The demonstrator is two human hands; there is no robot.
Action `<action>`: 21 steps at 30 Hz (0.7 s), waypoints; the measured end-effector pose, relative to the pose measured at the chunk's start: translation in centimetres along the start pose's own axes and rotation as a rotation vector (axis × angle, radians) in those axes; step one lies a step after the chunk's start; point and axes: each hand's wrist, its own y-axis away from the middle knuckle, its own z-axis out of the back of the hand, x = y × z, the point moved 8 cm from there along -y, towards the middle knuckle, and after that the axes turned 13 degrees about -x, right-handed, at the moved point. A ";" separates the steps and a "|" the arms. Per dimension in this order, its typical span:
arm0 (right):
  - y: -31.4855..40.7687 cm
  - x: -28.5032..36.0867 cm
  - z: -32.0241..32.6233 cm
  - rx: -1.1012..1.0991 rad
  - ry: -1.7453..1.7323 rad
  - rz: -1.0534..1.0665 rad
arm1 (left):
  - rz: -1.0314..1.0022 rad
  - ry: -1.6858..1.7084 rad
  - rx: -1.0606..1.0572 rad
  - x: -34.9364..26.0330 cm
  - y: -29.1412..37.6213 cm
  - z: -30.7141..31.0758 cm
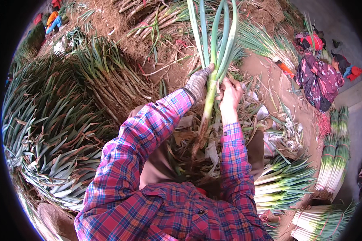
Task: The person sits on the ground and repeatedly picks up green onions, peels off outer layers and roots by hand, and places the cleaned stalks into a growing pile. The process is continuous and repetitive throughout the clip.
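My left hand (199, 81), in a grey knitted glove with the thumb bare, grips a long green onion (210, 96) near the base of its leaves. The stalk slants down between my forearms, its lower end brown with soil and roots. My bare right hand (230, 92) is just right of the stalk, its fingers pinched at a thin strip of pale outer leaf by the stem. Peeled green onions (277, 186) lie by my right elbow, white stems to the left. Unpeeled, soil-stained ones (108, 81) lie at the upper left.
Leaf scraps and peelings (262, 114) cover the ground before me. A large heap of leafy onions (54, 126) fills the left. Tied bundles (331, 162) lie at the right. A person in patterned dark clothing (319, 78) is at the upper right; another person (52, 22) is far upper left.
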 end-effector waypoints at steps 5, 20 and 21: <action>0.4 -1.7 -0.7 0.169 -0.044 0.098 | -0.228 -0.056 -0.060 -0.8 -0.3 0.3; 0.8 -4.5 7.8 0.147 0.032 -0.119 | -0.307 -0.015 -0.269 -1.3 -3.2 2.4; 1.2 -3.6 7.9 0.192 0.081 -0.071 | -0.325 -0.018 -0.264 -1.5 -3.3 2.3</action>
